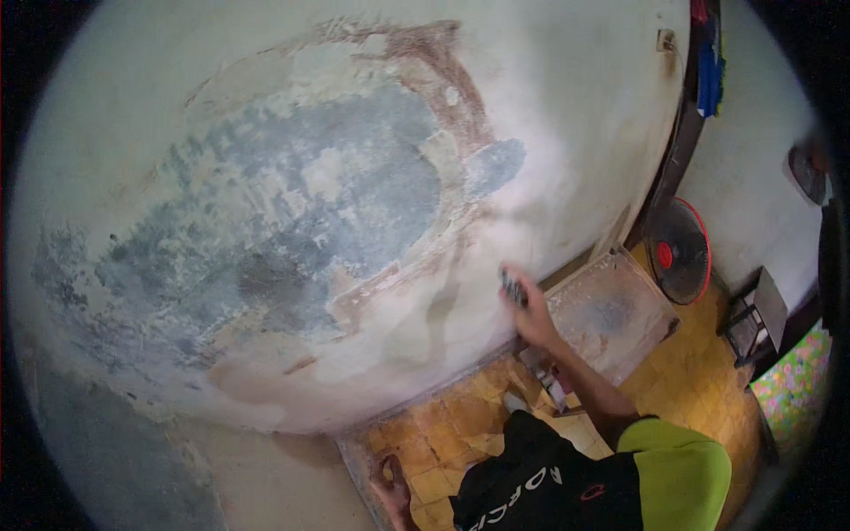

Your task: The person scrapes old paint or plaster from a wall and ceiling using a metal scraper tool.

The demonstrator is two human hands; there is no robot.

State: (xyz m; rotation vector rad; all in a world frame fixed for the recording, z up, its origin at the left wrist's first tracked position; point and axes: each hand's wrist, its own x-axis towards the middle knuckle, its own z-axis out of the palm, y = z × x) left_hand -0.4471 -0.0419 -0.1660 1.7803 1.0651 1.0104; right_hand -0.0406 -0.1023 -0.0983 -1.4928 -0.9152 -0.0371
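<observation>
My right hand (531, 317) is raised in front of the wall (567, 142) with its fingers wrapped round a small dark, block-like tool (513, 288). The tool is close to the pale wall surface; whether it touches cannot be told. Left of it, a large worn patch (354, 186) shows grey-blue and whitish layers, edged with brownish, scraped plaster. My left hand (390, 488) hangs low, near the wall's foot, above the tiled floor. Its fingers are curved with a gap between thumb and fingers, and nothing shows in them.
A low, stained board-topped piece (611, 310) stands against the wall at right. Beyond it are a red-rimmed fan (680, 252) and a small dark stand (757, 314). A wall socket (666, 41) sits at upper right. Yellow-brown tiles (434, 416) cover the floor.
</observation>
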